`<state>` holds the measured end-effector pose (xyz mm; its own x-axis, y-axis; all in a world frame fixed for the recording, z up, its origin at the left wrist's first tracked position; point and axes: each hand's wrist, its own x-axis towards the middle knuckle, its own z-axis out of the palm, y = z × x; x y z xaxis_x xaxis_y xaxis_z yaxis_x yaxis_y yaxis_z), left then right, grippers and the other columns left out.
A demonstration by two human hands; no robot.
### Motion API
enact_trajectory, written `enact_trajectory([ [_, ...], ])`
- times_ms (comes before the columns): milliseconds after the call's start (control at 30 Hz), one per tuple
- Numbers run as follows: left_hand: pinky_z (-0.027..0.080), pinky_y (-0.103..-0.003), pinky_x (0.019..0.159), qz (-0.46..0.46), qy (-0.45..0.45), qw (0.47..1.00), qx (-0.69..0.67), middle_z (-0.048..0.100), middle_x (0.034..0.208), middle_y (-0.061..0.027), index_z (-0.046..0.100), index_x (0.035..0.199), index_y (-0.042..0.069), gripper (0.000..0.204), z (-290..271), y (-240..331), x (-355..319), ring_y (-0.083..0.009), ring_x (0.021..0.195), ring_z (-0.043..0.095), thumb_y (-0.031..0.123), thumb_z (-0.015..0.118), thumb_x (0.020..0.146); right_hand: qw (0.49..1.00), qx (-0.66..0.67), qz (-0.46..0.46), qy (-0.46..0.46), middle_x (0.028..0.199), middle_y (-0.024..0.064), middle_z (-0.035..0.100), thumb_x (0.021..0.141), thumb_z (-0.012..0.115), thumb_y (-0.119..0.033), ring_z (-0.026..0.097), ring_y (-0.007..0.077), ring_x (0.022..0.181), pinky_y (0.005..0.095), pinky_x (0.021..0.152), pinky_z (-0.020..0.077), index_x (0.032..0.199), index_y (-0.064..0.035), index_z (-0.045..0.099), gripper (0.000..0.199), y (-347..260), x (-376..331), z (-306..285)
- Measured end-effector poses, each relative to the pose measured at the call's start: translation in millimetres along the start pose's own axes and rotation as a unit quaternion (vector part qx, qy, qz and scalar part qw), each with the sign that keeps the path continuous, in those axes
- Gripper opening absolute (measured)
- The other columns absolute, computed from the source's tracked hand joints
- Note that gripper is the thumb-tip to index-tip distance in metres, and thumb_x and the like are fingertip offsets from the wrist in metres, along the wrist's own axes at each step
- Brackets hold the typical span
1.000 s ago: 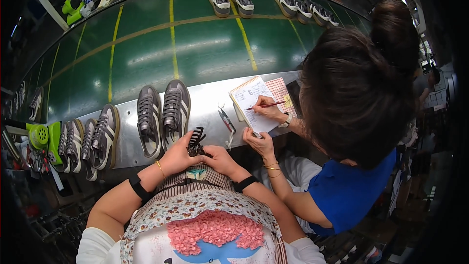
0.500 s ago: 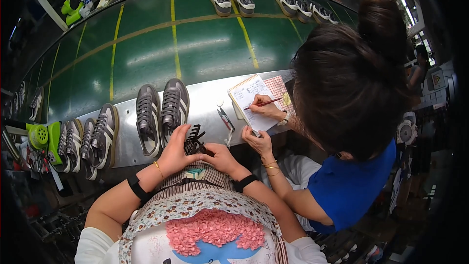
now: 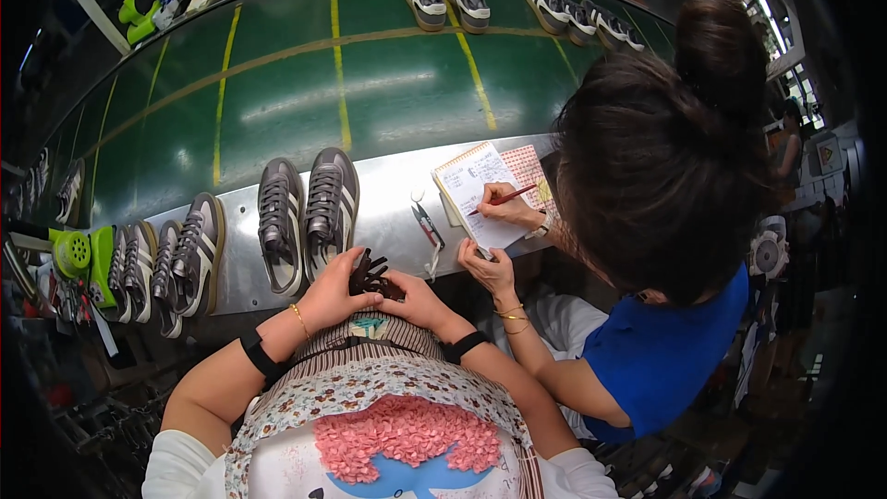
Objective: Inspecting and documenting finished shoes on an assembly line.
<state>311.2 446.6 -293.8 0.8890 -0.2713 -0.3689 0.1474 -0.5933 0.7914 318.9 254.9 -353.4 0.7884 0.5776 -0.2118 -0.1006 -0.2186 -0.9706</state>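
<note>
Close to my apron, at the near edge of the metal ledge, both hands are closed around a dark brown thing with several slim prongs [image 3: 371, 270]. My left hand [image 3: 331, 294] grips its left side, and my right hand [image 3: 418, 300] has fingers curled on its right side. The prongs stick up between the hands; its lower part is hidden by my fingers. Just beyond my left hand stands a pair of grey sneakers with pale stripes, a left shoe [image 3: 279, 222] and a right shoe [image 3: 331, 199].
More sneakers [image 3: 196, 254] and a green device [image 3: 81, 259] are at left. Thread snips [image 3: 428, 225] lie on the metal ledge [image 3: 388, 189]. At right, a co-worker in blue [image 3: 665, 342] writes in a notebook [image 3: 480, 180]. Beyond runs a green belt [image 3: 277, 83] carrying shoes [image 3: 425, 2].
The belt with its shoes has moved slightly right. The pronged thing has tilted and dropped a little, my left hand lowering with it. The co-worker's pen has shifted right.
</note>
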Motion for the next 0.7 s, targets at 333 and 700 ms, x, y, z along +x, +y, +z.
enact_trajectory([
  [333, 0.037, -0.036, 0.097, -0.013, -0.030, 0.999, 0.007, 0.043, 0.123, -0.0261, 0.028, 0.130, -0.008, 0.085, -2.6, 3.7, 1.6, -0.0330, 0.115, 0.045, 0.032, 0.074, 0.071, 1.000, -0.003, 0.019, -0.009, 0.081, 0.0093, 0.059, 0.074, 0.068, -0.033, 0.055, 0.0159, 0.072, 0.0279, 0.067, 0.0445, 0.102, -0.0009, 0.056, 0.044, -3.4, -0.2, -3.8],
  [700, 0.038, -0.036, 0.096, -0.011, -0.032, 0.999, 0.014, 0.044, 0.122, -0.0253, 0.029, 0.130, -0.007, 0.083, -5.4, -0.6, 2.0, -0.0323, 0.113, 0.047, 0.031, 0.073, 0.071, 1.000, -0.006, 0.027, -0.010, 0.080, 0.0086, 0.059, 0.074, 0.068, -0.033, 0.055, 0.0149, 0.071, 0.0273, 0.067, 0.0446, 0.102, 0.0000, 0.056, 0.046, 1.0, 4.0, 0.0],
])
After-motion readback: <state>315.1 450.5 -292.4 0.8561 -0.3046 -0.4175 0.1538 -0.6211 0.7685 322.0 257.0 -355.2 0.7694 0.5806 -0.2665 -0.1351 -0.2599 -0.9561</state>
